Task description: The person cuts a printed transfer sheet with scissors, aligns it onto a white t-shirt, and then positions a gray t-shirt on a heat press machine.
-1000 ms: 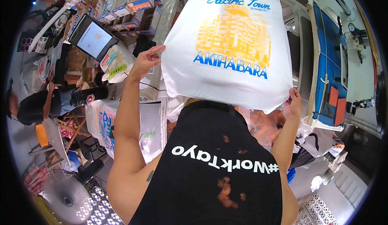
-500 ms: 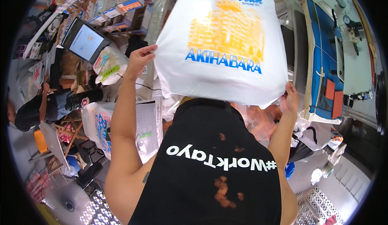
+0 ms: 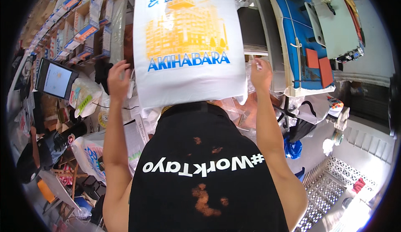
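Observation:
A white T-shirt (image 3: 192,79) lies spread flat in front of my body, printed with a yellow building and blue lettering. Its near hem hangs loosely and reaches my black top (image 3: 204,140). Just off the cloth's left edge is my left hand (image 3: 119,79), slightly blurred, with fingers apart and nothing in them. My right hand (image 3: 261,74) hovers a little way off the right edge, its fingers loosely bent and holding nothing visible. What supports the cloth is hidden under it.
On the right stands a blue-topped bench (image 3: 292,27) with red-orange blocks (image 3: 325,71). Boxes on shelves (image 3: 87,31) fill the far left, above a tablet-like screen (image 3: 57,79) and plastic bags (image 3: 87,94). Another person's arm (image 3: 35,146) shows at the left.
Both hands have let go of the white T-shirt's side edges and moved apart from it. The T-shirt now lies flatter and straighter. The whole view has shifted.

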A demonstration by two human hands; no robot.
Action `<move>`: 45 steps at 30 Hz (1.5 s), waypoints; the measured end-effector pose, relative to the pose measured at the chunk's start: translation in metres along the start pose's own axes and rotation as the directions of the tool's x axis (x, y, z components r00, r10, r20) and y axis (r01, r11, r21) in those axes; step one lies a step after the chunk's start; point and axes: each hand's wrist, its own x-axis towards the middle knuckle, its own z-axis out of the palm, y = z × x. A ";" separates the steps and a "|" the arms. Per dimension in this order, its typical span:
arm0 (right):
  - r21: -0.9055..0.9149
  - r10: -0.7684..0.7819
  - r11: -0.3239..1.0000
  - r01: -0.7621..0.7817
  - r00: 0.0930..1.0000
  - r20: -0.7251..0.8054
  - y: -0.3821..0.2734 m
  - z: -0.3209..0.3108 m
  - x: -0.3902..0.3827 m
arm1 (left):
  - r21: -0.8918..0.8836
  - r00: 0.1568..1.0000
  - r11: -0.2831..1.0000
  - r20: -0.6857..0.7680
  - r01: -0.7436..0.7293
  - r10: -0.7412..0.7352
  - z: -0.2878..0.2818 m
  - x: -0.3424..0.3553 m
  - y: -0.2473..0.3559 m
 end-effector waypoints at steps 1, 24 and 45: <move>-0.023 -0.210 0.978 0.209 0.978 -0.021 -0.024 0.004 0.001 | -0.073 0.997 0.994 -0.005 -0.075 0.075 0.009 0.003 0.018; 0.005 -0.430 0.902 0.431 0.899 0.076 -0.073 0.038 -0.004 | -0.033 0.980 0.979 -0.008 -0.201 0.201 0.040 0.005 0.071; 0.558 0.238 0.013 -0.830 0.544 0.804 0.040 0.013 0.015 | -0.661 0.603 -0.030 0.701 0.750 -0.380 0.006 -0.019 -0.047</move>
